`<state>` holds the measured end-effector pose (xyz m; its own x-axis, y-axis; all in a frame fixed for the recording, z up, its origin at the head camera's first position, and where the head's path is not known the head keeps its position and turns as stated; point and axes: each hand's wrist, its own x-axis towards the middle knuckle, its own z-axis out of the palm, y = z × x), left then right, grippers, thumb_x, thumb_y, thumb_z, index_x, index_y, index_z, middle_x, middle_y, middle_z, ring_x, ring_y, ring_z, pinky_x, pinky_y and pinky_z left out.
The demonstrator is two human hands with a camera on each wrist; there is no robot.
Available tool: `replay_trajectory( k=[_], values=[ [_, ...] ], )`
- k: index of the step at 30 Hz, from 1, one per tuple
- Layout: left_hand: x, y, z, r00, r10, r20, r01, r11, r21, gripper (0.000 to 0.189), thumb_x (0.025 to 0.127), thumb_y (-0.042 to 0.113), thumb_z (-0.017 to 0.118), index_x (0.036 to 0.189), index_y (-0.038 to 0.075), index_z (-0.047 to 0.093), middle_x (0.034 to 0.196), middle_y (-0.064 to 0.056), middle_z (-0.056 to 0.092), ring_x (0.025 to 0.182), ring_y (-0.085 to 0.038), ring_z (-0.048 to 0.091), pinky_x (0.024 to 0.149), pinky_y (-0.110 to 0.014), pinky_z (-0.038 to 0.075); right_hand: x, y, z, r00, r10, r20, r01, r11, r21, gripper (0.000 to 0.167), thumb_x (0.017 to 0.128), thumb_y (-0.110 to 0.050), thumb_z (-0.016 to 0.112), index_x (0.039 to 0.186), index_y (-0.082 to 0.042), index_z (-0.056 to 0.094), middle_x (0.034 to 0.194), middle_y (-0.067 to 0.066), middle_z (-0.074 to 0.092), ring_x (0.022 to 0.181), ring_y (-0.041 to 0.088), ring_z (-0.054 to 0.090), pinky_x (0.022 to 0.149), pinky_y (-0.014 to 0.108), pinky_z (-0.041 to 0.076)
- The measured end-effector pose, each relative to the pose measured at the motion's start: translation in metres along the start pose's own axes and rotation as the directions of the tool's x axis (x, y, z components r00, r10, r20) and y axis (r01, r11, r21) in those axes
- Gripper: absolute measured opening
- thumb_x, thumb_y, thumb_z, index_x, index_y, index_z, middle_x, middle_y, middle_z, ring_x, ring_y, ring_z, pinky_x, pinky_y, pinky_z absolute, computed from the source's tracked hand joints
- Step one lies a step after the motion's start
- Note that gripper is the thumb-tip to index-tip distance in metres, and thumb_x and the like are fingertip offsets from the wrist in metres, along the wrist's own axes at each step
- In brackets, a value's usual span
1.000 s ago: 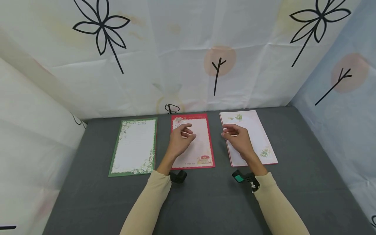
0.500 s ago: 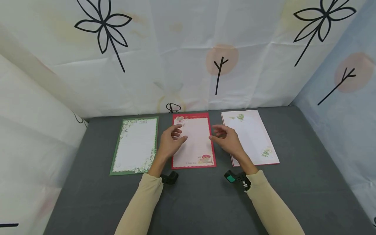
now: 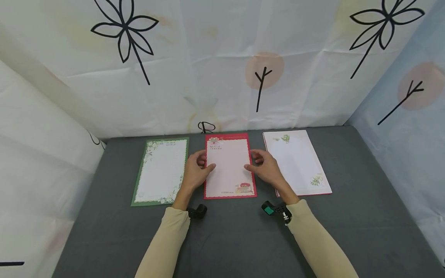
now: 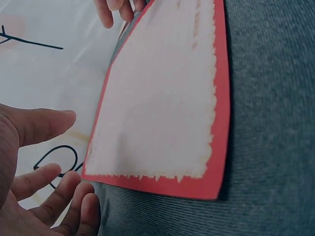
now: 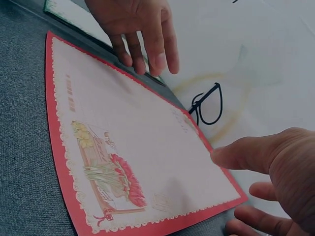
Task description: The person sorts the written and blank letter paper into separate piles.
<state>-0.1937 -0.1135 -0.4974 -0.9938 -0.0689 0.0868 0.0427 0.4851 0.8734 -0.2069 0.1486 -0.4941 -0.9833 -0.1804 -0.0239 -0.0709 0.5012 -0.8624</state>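
A sheet of letter paper with a red border (image 3: 227,170) lies on the dark grey tabletop, with a small flower picture in its lower right corner. My left hand (image 3: 195,173) is at its left edge, thumb reaching over the border and fingers beside it. At the opposite edge, my right hand (image 3: 268,168) mirrors this pose. The left wrist view shows that thumb (image 4: 47,125) spread apart from the loosely bent fingers, with nothing between them. From the right wrist, the thumb (image 5: 241,156) hovers over the red sheet and the fingers lie beyond its edge.
To the left lies a green-bordered sheet (image 3: 160,170) with white flowers. On the right is a small stack of pale sheets (image 3: 295,162) with leaf prints and a thin red edge beneath. White printed fabric (image 3: 222,77) walls the back and sides of the table (image 3: 229,243).
Both hands have moved left, the right one from above the pale stack to the red sheet's right edge. The left hand has come off the sheet's middle to its left edge.
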Motion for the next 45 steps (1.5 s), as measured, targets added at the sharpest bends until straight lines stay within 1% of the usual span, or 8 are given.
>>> replay_trajectory(
  k=[7,15,21,26,30,36,41,45],
  values=[
    [0.001,-0.007,0.001,0.999,-0.024,0.022,0.023,0.998,0.060,0.063,0.084,0.010,0.081,0.138,-0.006,0.055,0.117,-0.023,0.059,0.104,-0.036,0.058,0.092,-0.049,0.049,0.003,0.001,0.004,0.999,0.033,0.019,-0.033,0.999,-0.018,0.070,0.087,-0.013,0.078,0.147,0.005,0.047,0.130,0.025,0.055,0.115,0.038,0.054,0.096,0.052,0.046],
    [0.002,-0.009,0.004,0.997,-0.066,0.036,0.061,0.991,0.115,0.067,0.084,0.013,0.081,0.142,-0.006,0.052,0.119,-0.022,0.058,0.107,-0.035,0.057,0.093,-0.049,0.048,0.004,0.003,0.008,0.999,0.041,-0.004,-0.041,0.999,-0.018,0.071,0.087,-0.011,0.078,0.147,0.007,0.044,0.126,0.026,0.054,0.112,0.039,0.052,0.096,0.052,0.044],
    [0.005,-0.009,0.006,0.993,-0.102,0.052,0.096,0.989,0.112,0.072,0.084,0.012,0.082,0.145,-0.005,0.049,0.120,-0.023,0.054,0.107,-0.036,0.055,0.091,-0.050,0.048,0.006,0.004,0.010,0.998,0.063,-0.006,-0.063,0.998,-0.012,0.074,0.087,-0.011,0.077,0.149,0.009,0.040,0.126,0.026,0.051,0.110,0.037,0.049,0.094,0.050,0.042],
    [0.006,-0.009,0.008,0.992,-0.117,0.055,0.110,0.987,0.115,0.074,0.082,0.010,0.082,0.145,-0.007,0.048,0.120,-0.025,0.052,0.106,-0.037,0.054,0.089,-0.050,0.048,0.008,0.005,0.014,0.998,0.067,0.004,-0.067,0.996,-0.056,0.076,0.086,-0.012,0.078,0.148,0.010,0.041,0.123,0.025,0.049,0.105,0.034,0.047,0.090,0.046,0.041],
    [0.006,-0.007,0.009,0.990,-0.129,0.053,0.120,0.982,0.143,0.073,0.081,0.011,0.083,0.143,-0.009,0.050,0.121,-0.026,0.051,0.106,-0.037,0.052,0.089,-0.050,0.048,0.008,0.003,0.016,0.998,0.057,0.000,-0.057,0.995,-0.077,0.076,0.084,-0.012,0.079,0.146,0.011,0.043,0.121,0.025,0.048,0.103,0.033,0.046,0.087,0.043,0.041],
    [0.006,-0.007,0.010,0.989,-0.138,0.053,0.126,0.976,0.178,0.071,0.083,0.013,0.081,0.141,-0.011,0.050,0.121,-0.028,0.051,0.108,-0.038,0.053,0.090,-0.051,0.049,0.007,0.002,0.018,0.998,0.055,-0.005,-0.055,0.995,-0.081,0.072,0.083,-0.012,0.078,0.144,0.011,0.047,0.122,0.025,0.046,0.104,0.034,0.046,0.086,0.045,0.040],
    [0.006,-0.007,0.010,0.989,-0.138,0.051,0.128,0.977,0.172,0.070,0.083,0.012,0.081,0.141,-0.011,0.051,0.119,-0.027,0.052,0.105,-0.037,0.053,0.088,-0.051,0.049,0.006,0.002,0.018,0.998,0.054,-0.012,-0.055,0.995,-0.082,0.071,0.083,-0.011,0.077,0.143,0.012,0.047,0.122,0.026,0.046,0.106,0.036,0.046,0.088,0.047,0.041],
    [0.007,-0.007,0.011,0.989,-0.136,0.050,0.128,0.982,0.141,0.069,0.083,0.010,0.080,0.142,-0.010,0.050,0.115,-0.025,0.054,0.101,-0.035,0.053,0.083,-0.049,0.049,0.006,0.002,0.018,0.998,0.051,-0.021,-0.052,0.995,-0.083,0.069,0.083,-0.010,0.076,0.143,0.012,0.048,0.121,0.027,0.046,0.106,0.037,0.047,0.088,0.048,0.041]
  ],
)
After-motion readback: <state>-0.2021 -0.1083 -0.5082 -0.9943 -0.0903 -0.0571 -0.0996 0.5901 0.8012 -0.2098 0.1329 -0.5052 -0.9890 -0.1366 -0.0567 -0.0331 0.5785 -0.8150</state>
